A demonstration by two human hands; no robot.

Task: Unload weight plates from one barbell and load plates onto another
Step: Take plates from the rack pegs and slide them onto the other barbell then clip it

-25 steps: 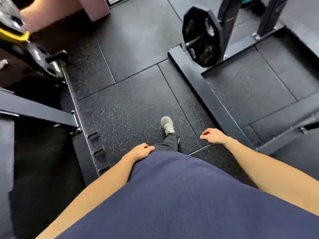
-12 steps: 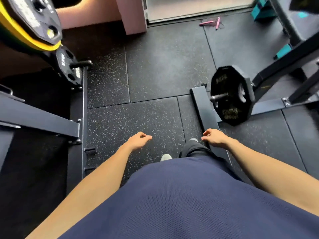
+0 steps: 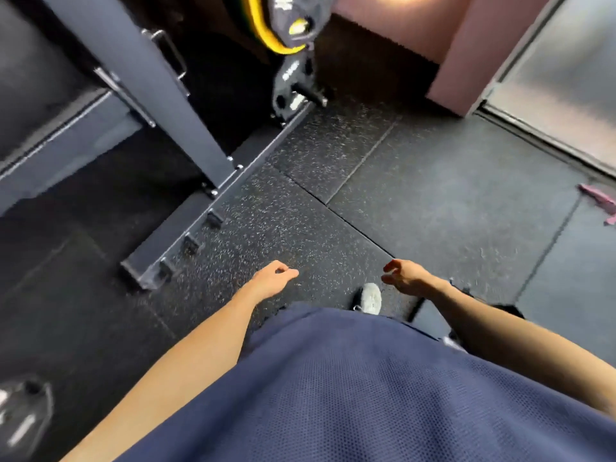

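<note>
Both hands loose, holding nothing: left hand [image 3: 273, 278], right hand [image 3: 405, 276] hang forward over floor [image 3: 433, 195].

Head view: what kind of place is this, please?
Most likely a gym: black rubber floor, a steel rack, and weight plates on a bar beside it. Both hands hold nothing.

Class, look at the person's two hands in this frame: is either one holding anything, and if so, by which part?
Nothing is held. The left hand and right hand hang loosely curled above the rubber floor.
</note>
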